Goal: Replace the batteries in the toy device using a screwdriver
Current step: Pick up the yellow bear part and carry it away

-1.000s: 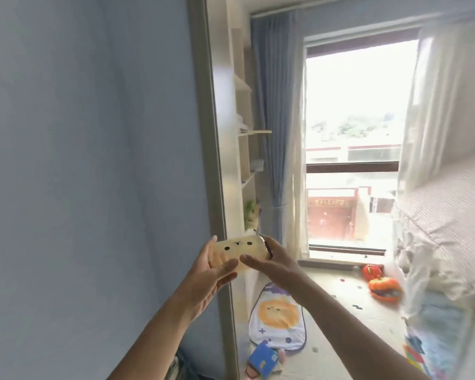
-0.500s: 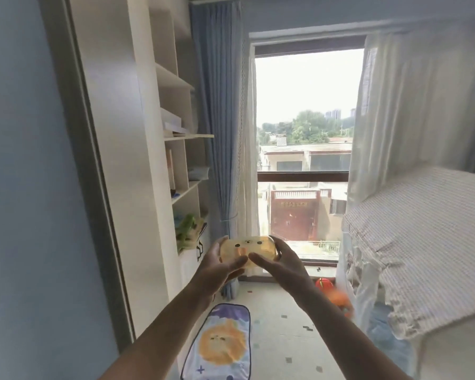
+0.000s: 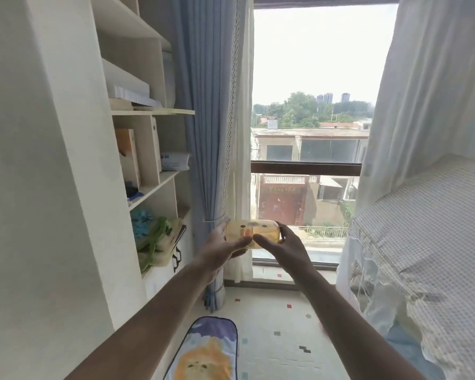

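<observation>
Two hands hold one yellow toy (image 3: 251, 233) out at arm's length, in the air before the window (image 3: 310, 133). It has a printed face with dark eyes and an orange beak turned toward the camera. Its long axis runs left to right, level, so each hand takes one end. The left hand (image 3: 220, 249) cups the left end, fingers (image 3: 237, 242) curled narrow around the front, thumb hidden behind. The right hand (image 3: 283, 246) grips the right end the same way, its fingers reaching across the lower front until they nearly meet the left ones. Both hands are equally near, so neither is free. No screwdriver and no batteries are in view, and the battery door probably sits on the hidden back, so the toy likely needs turning over and setting down.

Compared with half a second ago, the grip and the toy's pose are unchanged. The view has swung right and closer: the shelves (image 3: 148, 111) fill more of the left, the blue curtain (image 3: 203, 133) sits nearer centre, and the bed (image 3: 422, 229) looms larger on the right. A cartoon mat (image 3: 206, 352) lies on the floor (image 3: 280, 338) below.
</observation>
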Tool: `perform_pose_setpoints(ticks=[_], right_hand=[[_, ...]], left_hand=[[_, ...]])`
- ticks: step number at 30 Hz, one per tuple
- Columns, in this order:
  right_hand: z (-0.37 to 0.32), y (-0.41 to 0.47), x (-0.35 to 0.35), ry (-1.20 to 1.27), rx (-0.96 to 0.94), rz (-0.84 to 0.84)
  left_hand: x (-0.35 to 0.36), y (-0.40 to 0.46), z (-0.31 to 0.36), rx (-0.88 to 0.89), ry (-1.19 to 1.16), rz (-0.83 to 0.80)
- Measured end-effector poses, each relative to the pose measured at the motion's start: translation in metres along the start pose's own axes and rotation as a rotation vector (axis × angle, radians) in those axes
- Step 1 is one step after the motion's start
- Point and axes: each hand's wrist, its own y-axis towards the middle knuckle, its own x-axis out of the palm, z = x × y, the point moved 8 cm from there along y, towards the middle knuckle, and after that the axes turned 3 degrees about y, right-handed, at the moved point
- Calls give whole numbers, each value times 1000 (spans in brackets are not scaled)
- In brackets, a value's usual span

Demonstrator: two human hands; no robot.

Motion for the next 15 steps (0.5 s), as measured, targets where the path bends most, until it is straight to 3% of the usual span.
perform_pose_setpoints(ticks=[8,15], right_hand=[[52,206,21,29,-52,-71],[85,394,68,48,-71,-254]], left_hand=[[-35,195,-5,35,32,102],[-94,346,-3,56,80,341]])
